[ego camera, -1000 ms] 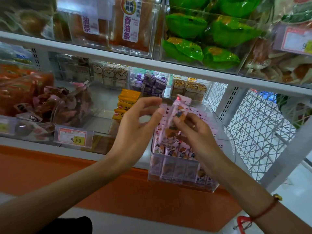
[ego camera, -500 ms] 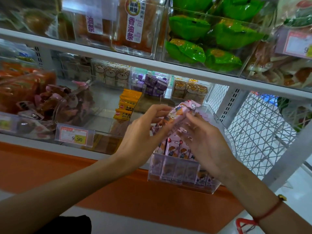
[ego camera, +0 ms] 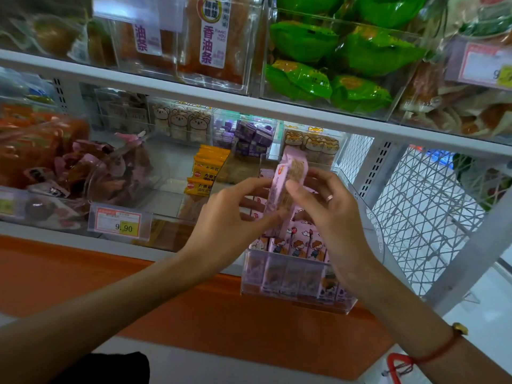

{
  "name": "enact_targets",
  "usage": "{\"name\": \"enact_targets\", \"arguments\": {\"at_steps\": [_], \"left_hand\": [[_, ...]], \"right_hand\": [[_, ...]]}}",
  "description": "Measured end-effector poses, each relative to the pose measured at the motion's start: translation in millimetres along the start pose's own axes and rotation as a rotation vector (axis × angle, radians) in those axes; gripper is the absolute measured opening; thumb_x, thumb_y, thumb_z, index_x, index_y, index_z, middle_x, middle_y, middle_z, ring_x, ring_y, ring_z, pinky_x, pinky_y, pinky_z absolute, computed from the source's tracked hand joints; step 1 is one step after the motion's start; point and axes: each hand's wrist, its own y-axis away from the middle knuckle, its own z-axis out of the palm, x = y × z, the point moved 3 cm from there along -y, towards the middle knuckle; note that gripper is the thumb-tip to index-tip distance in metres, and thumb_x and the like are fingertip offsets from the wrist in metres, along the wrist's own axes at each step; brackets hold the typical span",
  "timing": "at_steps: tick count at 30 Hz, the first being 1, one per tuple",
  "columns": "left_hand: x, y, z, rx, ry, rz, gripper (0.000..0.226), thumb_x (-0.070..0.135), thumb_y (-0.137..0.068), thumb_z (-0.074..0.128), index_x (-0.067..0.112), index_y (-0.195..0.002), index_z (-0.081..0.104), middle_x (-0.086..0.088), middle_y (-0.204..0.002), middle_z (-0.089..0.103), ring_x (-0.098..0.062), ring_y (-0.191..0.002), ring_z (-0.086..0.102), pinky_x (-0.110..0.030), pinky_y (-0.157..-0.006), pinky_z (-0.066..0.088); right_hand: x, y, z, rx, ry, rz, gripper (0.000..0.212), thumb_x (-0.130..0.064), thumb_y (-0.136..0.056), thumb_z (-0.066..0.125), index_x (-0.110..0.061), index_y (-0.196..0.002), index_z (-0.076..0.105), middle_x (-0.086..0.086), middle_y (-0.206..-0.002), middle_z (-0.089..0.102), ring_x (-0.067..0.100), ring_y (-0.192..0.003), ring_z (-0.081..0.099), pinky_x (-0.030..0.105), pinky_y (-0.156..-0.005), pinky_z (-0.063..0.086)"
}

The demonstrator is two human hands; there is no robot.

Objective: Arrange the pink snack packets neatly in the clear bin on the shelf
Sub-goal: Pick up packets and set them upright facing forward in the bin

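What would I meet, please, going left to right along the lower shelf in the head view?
Price tag → yellow packets → left hand → pink packet → right hand → wire mesh.

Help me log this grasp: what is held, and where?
One pink snack packet, upright; left hand pinches its lower end, right hand its middle.

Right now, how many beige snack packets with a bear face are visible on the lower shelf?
3 beige bear-face packets, side by side in the clear back bin: left, middle, right. More may be hidden behind them.
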Motion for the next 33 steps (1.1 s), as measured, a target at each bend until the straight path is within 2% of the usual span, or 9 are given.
{"name": "enact_targets", "arguments": {"at_steps": [4,10,12,17,23,26,28,31,33], "left_hand": [[1.3,-0.9,4.0,-0.142,0.231,-0.148,0.039,0.050,-0.075,0.064,0.034,-0.111,0.066,0.021,-0.091,0.072,-0.002,-0.079,0.069,-0.014,-0.058,0.052],[-1.4,-0.6,6.6,-0.211,0.377,-0.260,0.035,0.051,-0.071,0.060,0.031,-0.098,0.068,0.012,-0.082,0.075,-0.004,-0.075,0.071,-0.011,-0.057,0.051],[0.5,-2.4,6.3,-0.201,0.403,-0.241,0.038,0.046,-0.074,0.060,0.027,-0.106,0.067,0.011,-0.086,0.075,-0.004,-0.079,0.071,-0.012,-0.059,0.053],[0.9,-6.0,-1.5,-0.134,0.262,-0.093,0.034,0.034,-0.080,0.063,0.036,-0.114,0.059,0.016,-0.105,0.069,0.001,-0.099,0.065,-0.014,-0.081,0.053],[-0.6,-7.9,-8.0,-0.081,0.148,0.046,0.041,0.025,-0.081,0.065,0.022,-0.120,0.055,0.012,-0.119,0.063,0.001,-0.112,0.058,-0.016,-0.096,0.046],[-2.1,-8.2,-7.0,-0.089,0.133,0.053,0.042,0.017,-0.085,0.063,0.017,-0.126,0.054,0.008,-0.123,0.062,-0.003,-0.116,0.058,-0.026,-0.101,0.047],[-1.4,-7.9,-7.7,-0.056,0.094,0.049,0.046,0.026,-0.084,0.063,0.019,-0.129,0.055,0.011,-0.121,0.063,-0.002,-0.113,0.058,-0.029,-0.100,0.047],[2.5,-6.2,-11.7,0.044,0.006,0.077,0.044,0.033,-0.081,0.069,0.027,-0.125,0.060,0.017,-0.113,0.064,0.002,-0.102,0.059,-0.015,-0.090,0.046],[7.1,-3.7,-13.1,0.071,-0.070,0.126,0.043,0.033,-0.079,0.073,0.028,-0.120,0.063,0.017,-0.108,0.062,0.001,-0.096,0.057,-0.010,-0.080,0.046]], "right_hand": [[8.5,-4.6,-6.2,0.001,-0.036,0.146,0.034,-0.034,-0.082,0.067,-0.022,-0.113,0.062,-0.003,-0.098,0.072,0.014,-0.087,0.070,0.032,-0.079,0.055],[13.2,-4.7,-6.2,-0.033,-0.108,0.250,0.036,-0.033,-0.085,0.065,-0.018,-0.118,0.061,0.000,-0.095,0.071,0.016,-0.087,0.067,0.035,-0.086,0.051],[9.9,-5.3,-6.0,-0.038,-0.115,0.227,0.038,-0.030,-0.087,0.063,-0.019,-0.123,0.058,0.002,-0.100,0.071,0.017,-0.092,0.068,0.038,-0.090,0.052],[-3.3,-4.9,-7.0,-0.107,-0.116,0.066,0.035,-0.014,-0.089,0.060,-0.022,-0.123,0.058,0.003,-0.109,0.068,0.019,-0.104,0.064,0.041,-0.091,0.051],[-5.6,-1.3,-3.3,-0.200,-0.078,-0.084,0.038,0.001,-0.080,0.068,-0.025,-0.107,0.060,-0.004,-0.106,0.068,0.014,-0.105,0.063,0.022,-0.077,0.050],[-6.8,-1.1,-3.7,-0.183,-0.076,-0.085,0.037,-0.007,-0.079,0.071,-0.026,-0.109,0.060,-0.006,-0.106,0.069,0.013,-0.104,0.063,0.024,-0.079,0.051],[-8.3,-1.0,-3.6,-0.146,-0.061,-0.072,0.044,-0.026,-0.074,0.074,-0.029,-0.115,0.058,-0.007,-0.108,0.068,0.011,-0.103,0.064,0.027,-0.079,0.054],[-8.5,0.6,-0.5,-0.068,0.058,-0.014,0.066,-0.059,-0.057,0.069,-0.032,-0.115,0.052,-0.010,-0.109,0.065,0.006,-0.094,0.067,0.026,-0.073,0.057],[-7.5,2.8,1.3,-0.042,0.107,0.018,0.059,-0.064,-0.059,0.064,-0.031,-0.107,0.055,-0.009,-0.101,0.068,0.002,-0.081,0.068,0.022,-0.070,0.055]]}}
